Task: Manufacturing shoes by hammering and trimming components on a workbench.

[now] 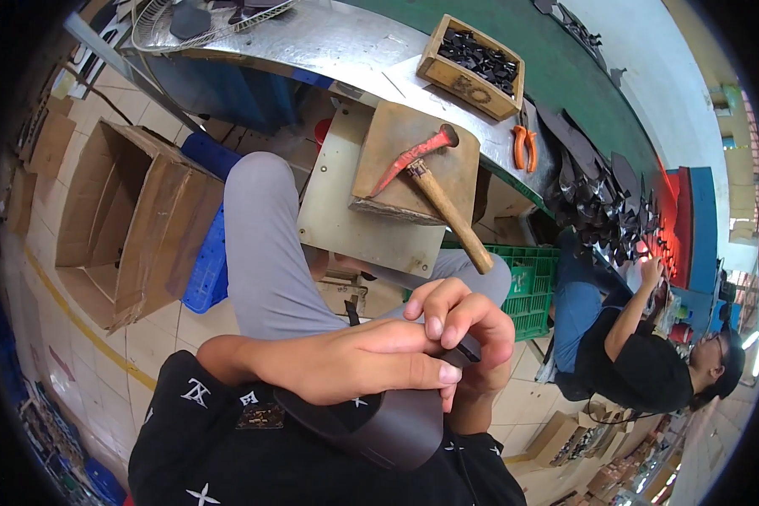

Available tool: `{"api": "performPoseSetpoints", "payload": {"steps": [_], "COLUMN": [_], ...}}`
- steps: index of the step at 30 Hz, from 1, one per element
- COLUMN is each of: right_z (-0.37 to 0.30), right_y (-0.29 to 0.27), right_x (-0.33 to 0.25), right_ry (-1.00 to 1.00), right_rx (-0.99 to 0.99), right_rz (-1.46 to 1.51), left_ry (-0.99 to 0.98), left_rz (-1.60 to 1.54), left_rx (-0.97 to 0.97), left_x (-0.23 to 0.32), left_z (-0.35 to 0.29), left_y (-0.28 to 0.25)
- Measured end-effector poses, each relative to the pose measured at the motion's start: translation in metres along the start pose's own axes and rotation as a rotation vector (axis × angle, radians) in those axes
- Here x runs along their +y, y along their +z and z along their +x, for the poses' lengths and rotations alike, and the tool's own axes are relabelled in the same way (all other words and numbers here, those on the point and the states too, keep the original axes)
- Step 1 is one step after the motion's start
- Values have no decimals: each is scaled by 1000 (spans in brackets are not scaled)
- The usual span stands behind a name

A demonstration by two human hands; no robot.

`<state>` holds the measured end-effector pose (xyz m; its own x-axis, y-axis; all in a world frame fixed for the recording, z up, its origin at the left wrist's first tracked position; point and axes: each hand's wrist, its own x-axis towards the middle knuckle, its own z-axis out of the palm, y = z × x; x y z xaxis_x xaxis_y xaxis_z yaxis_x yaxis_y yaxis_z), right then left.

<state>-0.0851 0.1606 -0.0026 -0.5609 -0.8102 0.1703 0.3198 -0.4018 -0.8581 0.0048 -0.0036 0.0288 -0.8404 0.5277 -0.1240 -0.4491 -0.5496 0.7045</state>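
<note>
dark curved sheet [400,434], leather-like in look, lies at lower centre of the frame, in front of the black shirt; its upper right edge is up at the fingers; step in hand, as judged: close two-handed finger work at that edge, on a small black piece [466,349]; whether this is a separate part or a fold of the sheet, cannot tell; the next move, as judged, calls for a steady left pinch and small right fingertip adjustments, with the edge kept from slipping

pose: left hand [358,363] comes in from the left, forearm bent across the body, back of the hand turned up; thumb laid straight rightward along the sheet's top edge, fingers reaching toward the black piece; right hand [479,327] rises from lower right, wrist bent, fingers arched over with tips pointing down and left

grip: both hands closed on the work at the black piece, left thumb pressing near it; exact contact of the right thumb is hidden, cannot tell

nearby: hammer [439,199] with red head rests untouched on the wooden block [396,131], upper centre, handle overhanging toward lower right; open wooden box [466,87] of small black pieces at top, right of centre; orange-handled pliers [524,148] just below it
</note>
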Motion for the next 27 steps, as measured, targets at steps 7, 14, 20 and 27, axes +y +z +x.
{"api": "performPoseSetpoints", "payload": {"steps": [7,14,20,27], "right_z": [-6,-7,-9,-40], "right_y": [-16,-22,-25,-61], "right_x": [-12,-7,-9,-15], "right_ry": [-143,-163,-241,-314], "right_rx": [14,-13,104,418], "right_rz": [-295,-298,-630,-712], "left_ry": [56,-10,1,-62], "left_rz": [123,70,276,263], "left_rx": [49,36,178,314], "left_x": [5,0,-4,-27], "left_z": [8,14,25,73], "left_y": [2,4,2,-7]}}
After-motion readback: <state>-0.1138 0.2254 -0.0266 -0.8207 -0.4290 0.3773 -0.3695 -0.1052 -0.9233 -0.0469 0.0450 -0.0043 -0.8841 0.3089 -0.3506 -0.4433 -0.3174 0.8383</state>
